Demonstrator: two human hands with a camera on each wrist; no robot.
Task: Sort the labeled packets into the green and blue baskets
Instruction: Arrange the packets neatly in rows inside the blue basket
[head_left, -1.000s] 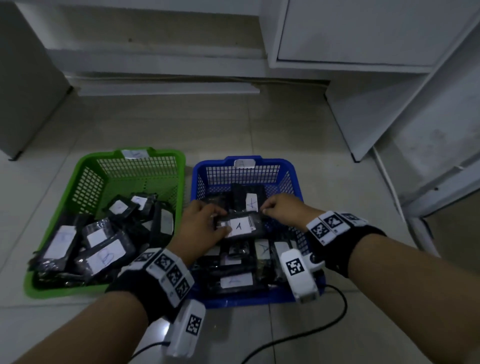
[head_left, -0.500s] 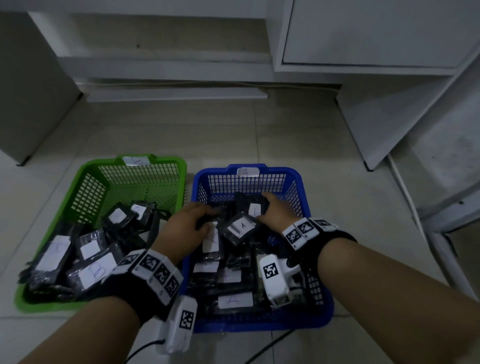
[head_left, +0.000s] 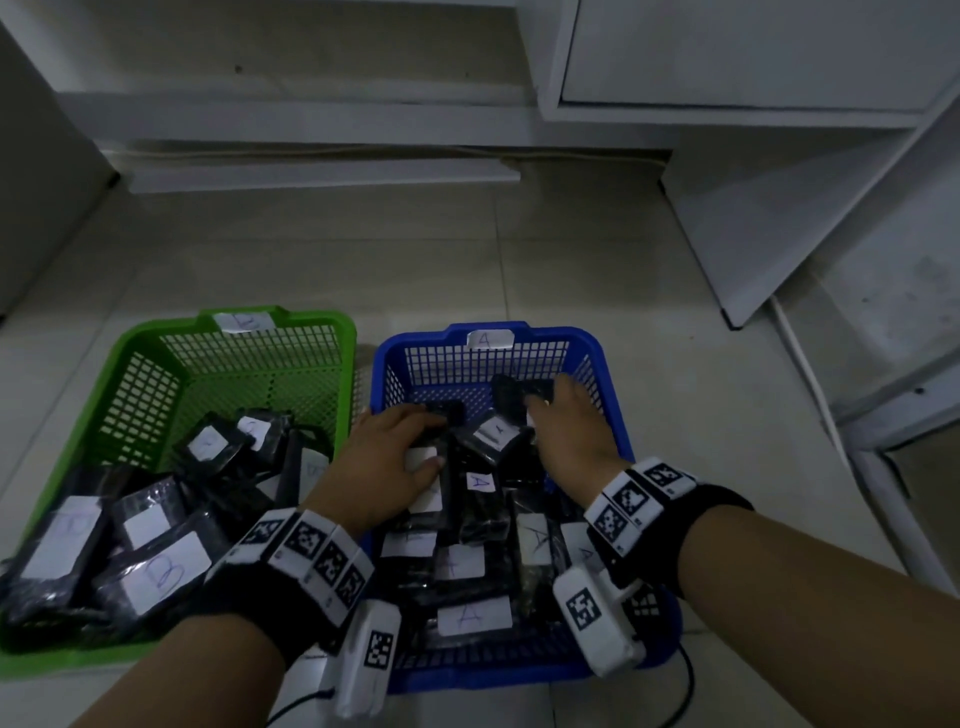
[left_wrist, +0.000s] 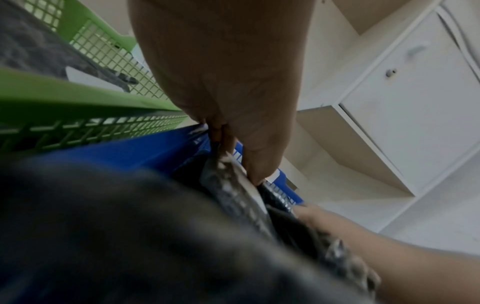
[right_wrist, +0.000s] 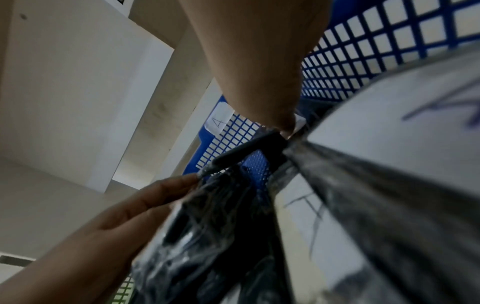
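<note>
The green basket (head_left: 291, 318), tagged B, stands on the left and holds several black packets with B labels (head_left: 156, 569). Beside it on the right, the blue basket (head_left: 576, 333), tagged A, holds several packets with A labels (head_left: 470, 616). Both hands are inside the blue basket. My left hand (head_left: 428, 439) curls over a black packet, thumb on its white label (head_left: 418, 460); the left wrist view shows thumb and fingers pinching a packet edge (left_wrist: 241, 185). My right hand (head_left: 543, 402) grips a black packet (head_left: 514, 392) near the back wall. An A packet (head_left: 493, 431) lies between the hands.
The baskets stand side by side on a tiled floor (head_left: 415, 260). White cabinets (head_left: 727, 52) run along the back, and a white board (head_left: 769, 208) leans at the right. A black cable (head_left: 688, 680) trails by the blue basket's near right corner.
A second ago both hands held one A packet above the blue basket. That packet now lies in the basket; the hands have parted and gone onto other packets, the right one toward the back.
</note>
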